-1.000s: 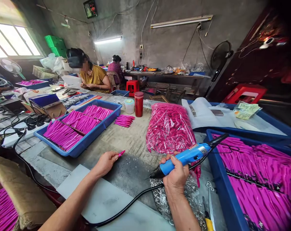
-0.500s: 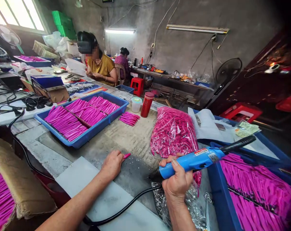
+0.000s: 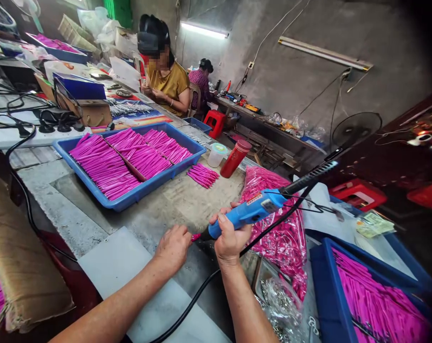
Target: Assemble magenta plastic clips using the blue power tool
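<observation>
My right hand (image 3: 230,240) is wrapped round a blue electric screwdriver (image 3: 249,212) with a black tail end and a black cord (image 3: 201,293). The tool lies slantwise, its dark nose pointing left. My left hand (image 3: 173,248) is closed on a small pink piece (image 3: 195,237), whose end sticks out past the fingertips. The screwdriver's nose meets that end, or comes very close to it; the exact contact is too small to make out. Most of the pink piece is hidden by my left fingers. Beyond my hands, several finished-looking pink pens (image 3: 203,175) lie side by side on the table.
A blue tray (image 3: 119,205) full of pink pens stands at the left back. At the right are a bag of pink parts (image 3: 283,238), bagged metal bits (image 3: 280,300) and another blue tray (image 3: 323,290). A red bottle (image 3: 235,159) stands behind. Co-workers (image 3: 169,90) sit further back.
My right hand has brought the screwdriver left, its nose now at the pink piece in my left hand. The left hand keeps its grip. The view has tilted and shifted.
</observation>
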`<state>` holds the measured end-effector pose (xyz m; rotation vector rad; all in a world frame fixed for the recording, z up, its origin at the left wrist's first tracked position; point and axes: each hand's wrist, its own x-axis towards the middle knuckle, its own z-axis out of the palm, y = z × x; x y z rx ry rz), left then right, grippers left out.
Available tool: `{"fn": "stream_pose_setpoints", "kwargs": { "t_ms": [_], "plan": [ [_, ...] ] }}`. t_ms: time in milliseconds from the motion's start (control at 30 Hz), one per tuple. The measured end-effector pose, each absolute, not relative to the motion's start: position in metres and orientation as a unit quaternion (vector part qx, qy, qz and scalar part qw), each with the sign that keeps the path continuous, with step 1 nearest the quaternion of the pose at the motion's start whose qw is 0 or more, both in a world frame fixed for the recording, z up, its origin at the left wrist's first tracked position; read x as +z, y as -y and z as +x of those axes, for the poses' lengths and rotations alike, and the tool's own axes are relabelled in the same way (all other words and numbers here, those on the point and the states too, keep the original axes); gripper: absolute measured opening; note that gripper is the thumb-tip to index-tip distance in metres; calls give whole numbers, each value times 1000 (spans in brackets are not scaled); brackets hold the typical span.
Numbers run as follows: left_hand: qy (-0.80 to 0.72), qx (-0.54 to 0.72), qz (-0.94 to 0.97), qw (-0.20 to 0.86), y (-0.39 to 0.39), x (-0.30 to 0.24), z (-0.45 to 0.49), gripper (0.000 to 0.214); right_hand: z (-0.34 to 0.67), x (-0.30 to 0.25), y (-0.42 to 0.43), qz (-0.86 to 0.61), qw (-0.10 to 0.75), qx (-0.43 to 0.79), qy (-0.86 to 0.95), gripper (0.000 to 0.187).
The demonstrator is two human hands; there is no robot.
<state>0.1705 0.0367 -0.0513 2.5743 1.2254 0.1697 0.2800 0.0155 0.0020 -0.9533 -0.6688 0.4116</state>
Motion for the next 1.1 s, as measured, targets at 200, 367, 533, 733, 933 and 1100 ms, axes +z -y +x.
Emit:
{"fn": "stream_pose_setpoints", "kwargs": {
  "t_ms": [200,367,533,733,933,1100],
  "plan": [
    [-412,78,898,131,-36,-58,170,23,278,-5,-24,-463,800,186,333,33],
    [-407,102,898,129,-36,-62,170,20,278,-9,-25,-458,800,194,336,34],
    [-411,99,899,114,-36,-60,170,22,277,-8,-26,-454,799,200,341,34],
    [-408,95,901,113,-36,-59,171,21,274,-9,-24,-461,790,187,358,35],
    [-409,74,901,122,-36,-59,172,24,268,-17,-25,-474,773,180,381,34],
    [-406,57,900,147,-35,-56,173,27,267,-21,-28,-511,750,176,382,36]
  ]
}}
